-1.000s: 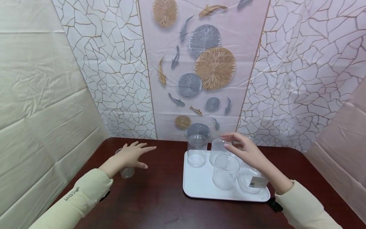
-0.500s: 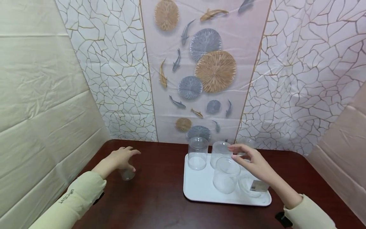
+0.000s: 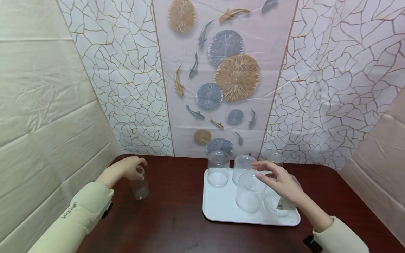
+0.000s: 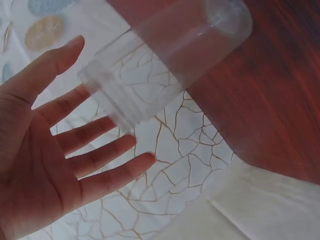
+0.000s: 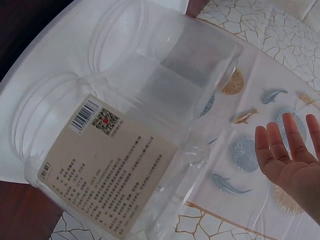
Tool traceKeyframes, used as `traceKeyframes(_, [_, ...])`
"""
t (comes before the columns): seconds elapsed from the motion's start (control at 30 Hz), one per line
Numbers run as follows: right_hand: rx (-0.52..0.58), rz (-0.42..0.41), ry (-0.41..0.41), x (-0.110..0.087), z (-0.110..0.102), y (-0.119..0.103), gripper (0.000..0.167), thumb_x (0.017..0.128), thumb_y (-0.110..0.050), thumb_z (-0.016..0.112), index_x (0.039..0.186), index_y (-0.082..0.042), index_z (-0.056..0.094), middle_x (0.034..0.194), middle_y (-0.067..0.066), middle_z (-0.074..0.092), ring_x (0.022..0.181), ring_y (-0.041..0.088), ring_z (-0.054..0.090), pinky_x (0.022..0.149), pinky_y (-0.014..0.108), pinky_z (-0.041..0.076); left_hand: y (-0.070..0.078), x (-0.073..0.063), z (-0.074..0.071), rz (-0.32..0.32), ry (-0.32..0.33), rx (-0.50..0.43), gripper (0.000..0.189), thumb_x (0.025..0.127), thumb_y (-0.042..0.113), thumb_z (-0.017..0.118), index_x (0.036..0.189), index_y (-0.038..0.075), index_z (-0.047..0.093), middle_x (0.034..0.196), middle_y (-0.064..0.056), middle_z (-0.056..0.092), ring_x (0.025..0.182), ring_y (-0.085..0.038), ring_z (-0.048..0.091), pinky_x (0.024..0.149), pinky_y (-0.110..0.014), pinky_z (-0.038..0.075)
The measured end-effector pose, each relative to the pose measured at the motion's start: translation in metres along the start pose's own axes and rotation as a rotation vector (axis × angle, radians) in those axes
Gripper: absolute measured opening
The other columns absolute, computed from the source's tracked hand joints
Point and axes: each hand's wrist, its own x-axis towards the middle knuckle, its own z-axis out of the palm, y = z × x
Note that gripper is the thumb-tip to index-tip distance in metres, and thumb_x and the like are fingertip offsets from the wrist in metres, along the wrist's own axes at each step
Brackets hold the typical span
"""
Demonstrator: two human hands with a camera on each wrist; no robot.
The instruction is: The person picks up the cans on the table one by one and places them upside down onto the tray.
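A clear plastic jar point(image 3: 140, 191) stands upright on the left side of the table. My left hand point(image 3: 126, 168) is at its top, thumb and fingers on either side of the neck. In the left wrist view the fingers of that hand point(image 4: 55, 155) are spread and fairly straight beside the threaded neck of the jar point(image 4: 175, 55), with the thumb apart from it. My right hand point(image 3: 283, 182) hovers above the jars on the tray, fingers relaxed and holding nothing. Below it is a clear jar with a printed label point(image 5: 107, 165).
A white tray point(image 3: 218, 211) on the right of the table bears several clear jars, among them a back-left jar point(image 3: 218, 172) and a front jar point(image 3: 250, 196). The dark red table point(image 3: 171, 211) is bounded by a patterned backdrop point(image 3: 136, 88) and cloth side walls.
My left hand has moved left and its spread fingers have drawn in around the top of the single jar. My right hand has shifted slightly right and down, staying above the tray.
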Motion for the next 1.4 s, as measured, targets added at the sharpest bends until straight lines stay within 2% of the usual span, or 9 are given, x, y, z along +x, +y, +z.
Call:
traceKeyframes(0.1, [0.009, 0.008, -0.003, -0.001, 0.003, 0.001, 0.026, 0.093, -0.008, 0.058, 0.117, -0.001, 0.059, 0.113, 0.016, 0.064, 0.098, -0.011, 0.055, 0.079, 0.023, 0.052, -0.006, 0.003, -0.004, 0.001, -0.027, -0.042, 0.042, 0.072, 0.015, 0.074, 0.109, 0.001, 0.061, 0.102, -0.016, 0.062, 0.094, -0.030, 0.059, 0.079, -0.043, 0.049])
traceKeyframes(0.17, [0.009, 0.012, -0.005, -0.002, 0.004, 0.001, 0.026, 0.093, -0.008, 0.058, 0.117, -0.001, 0.059, 0.113, 0.015, 0.064, 0.098, -0.011, 0.054, 0.079, 0.023, 0.052, -0.009, 0.003, -0.006, -0.017, -0.034, -0.066, 0.038, 0.072, 0.013, 0.071, 0.106, 0.000, 0.062, 0.100, -0.015, 0.063, 0.085, -0.026, 0.059, 0.071, -0.038, 0.050])
traceKeyframes(0.3, [0.009, 0.018, -0.003, -0.001, 0.004, 0.002, 0.026, 0.092, -0.008, 0.058, 0.117, -0.002, 0.060, 0.112, 0.015, 0.065, 0.097, -0.011, 0.055, 0.079, 0.023, 0.052, -0.012, 0.000, -0.008, -0.050, -0.033, -0.072, 0.033, 0.070, 0.011, 0.069, 0.101, 0.000, 0.064, 0.096, -0.014, 0.064, 0.081, -0.024, 0.058, 0.066, -0.035, 0.049])
traceKeyframes(0.47, [0.014, 0.029, -0.013, 0.000, 0.003, 0.001, 0.026, 0.092, -0.009, 0.058, 0.117, -0.001, 0.060, 0.112, 0.015, 0.065, 0.097, -0.011, 0.056, 0.079, 0.023, 0.052, -0.013, 0.000, -0.011, -0.044, -0.007, -0.049, 0.032, 0.068, 0.011, 0.072, 0.097, 0.000, 0.065, 0.092, -0.013, 0.065, 0.086, -0.027, 0.060, 0.072, -0.038, 0.051])
traceKeyframes(0.63, [0.008, 0.023, -0.004, 0.000, 0.002, -0.001, 0.026, 0.092, -0.009, 0.058, 0.117, -0.001, 0.060, 0.112, 0.015, 0.065, 0.097, -0.010, 0.056, 0.078, 0.024, 0.052, -0.010, 0.001, -0.015, 0.012, 0.052, -0.045, 0.034, 0.067, 0.010, 0.073, 0.098, -0.003, 0.065, 0.094, -0.014, 0.067, 0.089, -0.030, 0.062, 0.077, -0.041, 0.052])
traceKeyframes(0.8, [0.003, 0.019, 0.003, 0.000, 0.001, -0.001, 0.026, 0.093, -0.008, 0.058, 0.117, -0.001, 0.060, 0.113, 0.015, 0.065, 0.097, -0.010, 0.055, 0.079, 0.023, 0.052, -0.003, 0.002, -0.020, 0.054, 0.092, -0.035, 0.036, 0.067, 0.011, 0.074, 0.098, -0.004, 0.067, 0.092, -0.012, 0.069, 0.087, -0.027, 0.063, 0.079, -0.042, 0.051])
traceKeyframes(1.0, [-0.013, 0.016, 0.003, 0.000, -0.003, -0.001, 0.026, 0.093, -0.009, 0.057, 0.118, -0.002, 0.060, 0.114, 0.014, 0.065, 0.099, -0.008, 0.056, 0.080, 0.023, 0.052, 0.007, 0.003, -0.026, 0.108, 0.162, -0.044, 0.035, 0.067, 0.011, 0.073, 0.098, -0.003, 0.069, 0.089, -0.011, 0.071, 0.081, -0.023, 0.063, 0.074, -0.039, 0.052])
traceKeyframes(1.27, [-0.012, 0.025, 0.018, 0.002, -0.006, -0.001, 0.026, 0.094, -0.009, 0.057, 0.118, -0.002, 0.060, 0.114, 0.013, 0.065, 0.098, -0.008, 0.056, 0.079, 0.021, 0.051, 0.032, 0.003, -0.033, 0.198, 0.255, -0.030, 0.032, 0.070, 0.017, 0.072, 0.099, 0.003, 0.069, 0.081, -0.005, 0.069, 0.067, -0.012, 0.056, 0.061, -0.031, 0.047])
traceKeyframes(1.4, [-0.017, 0.019, 0.028, 0.003, -0.006, -0.001, 0.025, 0.094, -0.010, 0.057, 0.118, -0.004, 0.060, 0.113, 0.012, 0.066, 0.097, -0.005, 0.058, 0.078, 0.021, 0.051, 0.043, 0.002, -0.034, 0.232, 0.324, -0.050, 0.035, 0.071, 0.017, 0.070, 0.103, 0.004, 0.069, 0.084, -0.004, 0.070, 0.069, -0.014, 0.059, 0.061, -0.029, 0.046])
